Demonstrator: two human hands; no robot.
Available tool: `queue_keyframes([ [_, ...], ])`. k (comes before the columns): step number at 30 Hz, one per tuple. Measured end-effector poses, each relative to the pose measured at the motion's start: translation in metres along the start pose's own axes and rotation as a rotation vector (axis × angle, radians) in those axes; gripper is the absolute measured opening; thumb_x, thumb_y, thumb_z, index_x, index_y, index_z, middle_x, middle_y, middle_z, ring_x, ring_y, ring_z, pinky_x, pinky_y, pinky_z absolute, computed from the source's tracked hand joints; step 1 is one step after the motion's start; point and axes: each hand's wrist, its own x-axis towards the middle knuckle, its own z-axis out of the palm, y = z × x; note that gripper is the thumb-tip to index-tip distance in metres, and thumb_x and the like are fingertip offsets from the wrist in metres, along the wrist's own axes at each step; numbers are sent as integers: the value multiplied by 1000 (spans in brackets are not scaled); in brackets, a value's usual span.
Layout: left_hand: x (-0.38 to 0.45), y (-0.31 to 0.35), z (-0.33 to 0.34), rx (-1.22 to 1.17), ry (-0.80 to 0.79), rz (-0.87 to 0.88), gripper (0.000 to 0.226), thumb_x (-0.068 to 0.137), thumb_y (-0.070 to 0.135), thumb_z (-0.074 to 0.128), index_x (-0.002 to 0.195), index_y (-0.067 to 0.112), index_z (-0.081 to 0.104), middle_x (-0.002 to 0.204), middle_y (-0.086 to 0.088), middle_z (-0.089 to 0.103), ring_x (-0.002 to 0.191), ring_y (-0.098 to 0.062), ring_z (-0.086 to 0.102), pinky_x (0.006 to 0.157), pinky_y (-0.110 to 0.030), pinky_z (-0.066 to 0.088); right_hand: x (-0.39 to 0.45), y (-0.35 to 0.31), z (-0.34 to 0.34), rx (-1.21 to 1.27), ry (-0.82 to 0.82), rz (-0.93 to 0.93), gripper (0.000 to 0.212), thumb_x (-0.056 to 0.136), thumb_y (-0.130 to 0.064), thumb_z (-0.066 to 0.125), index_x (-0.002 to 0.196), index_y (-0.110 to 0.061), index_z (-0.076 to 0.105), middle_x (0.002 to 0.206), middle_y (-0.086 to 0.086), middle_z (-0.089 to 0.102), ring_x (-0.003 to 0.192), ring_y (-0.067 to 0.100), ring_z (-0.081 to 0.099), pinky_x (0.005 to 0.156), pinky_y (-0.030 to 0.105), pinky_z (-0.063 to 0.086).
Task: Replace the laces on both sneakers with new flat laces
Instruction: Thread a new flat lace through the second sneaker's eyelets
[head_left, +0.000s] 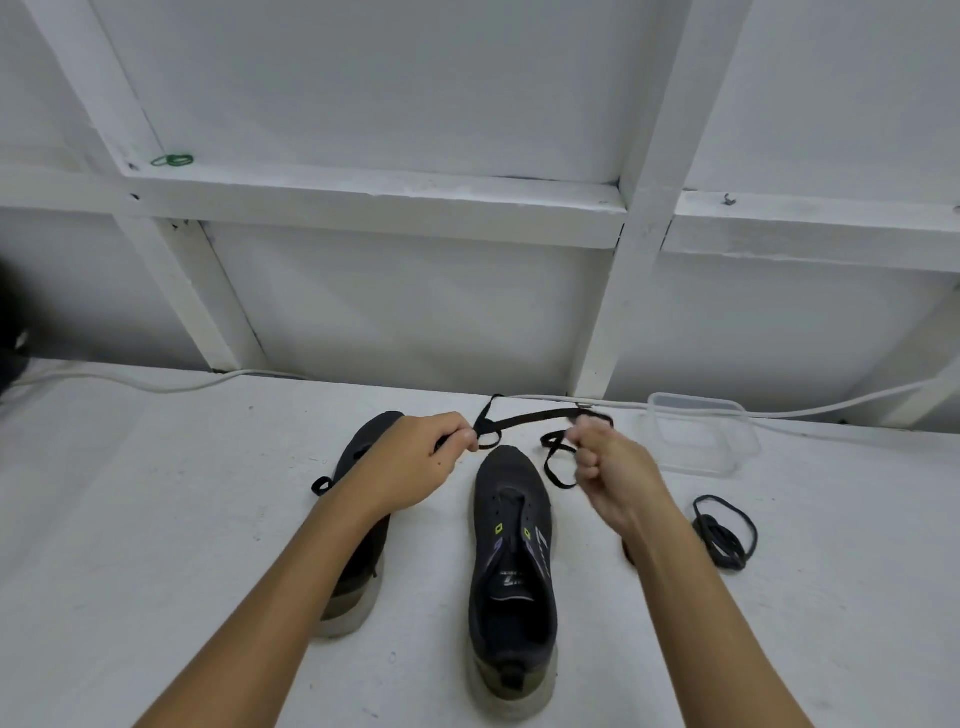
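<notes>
Flat lace, black, was found stretched between the two hands above the toe of the right-hand sneaker, its taut span running roughly side to side, crosswise to the shoe's long axis, which lay heel toward the person and toe toward the wall. Slack loops of the same lace hung below the right hand and just beside the toe; a further loop stood up near the left hand. The right-hand sneaker's eyelets appeared empty, though the dark upper made this hard to confirm. The eyelet rows lay directly below and slightly nearer the person than both hands, with the right hand judged the closer to them. The left hand was curled, pinching the lace between thumb and fingertips. The right hand was also closed around the lace, but motion blur prevented telling exactly which fingers held it. The second sneaker lay on the white table under the left forearm, largely hidden, with a short lace end showing at its outer side. A coiled dark lace rested well apart to the right, and a clear plastic container stood beyond it near the wall.
</notes>
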Motion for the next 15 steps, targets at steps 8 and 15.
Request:
queue_keyframes([
  [8,7,14,9,58,-60,71,22,103,34,48,89,30,64,67,0,60,56,-13,47,58,-30,41,-9,15,22,-12,-176,8,16,99,1,55,89,-11,61,69,-2,55,41,1,36,36,11,28],
  [15,1,1,2,24,-32,15,23,103,34,47,89,31,65,66,-3,60,51,-9,42,52,-21,34,-4,13,-4,-55,-95,101,9,99,-2,55,101,-4,64,76,-1,59,41,1,37,35,10,29],
])
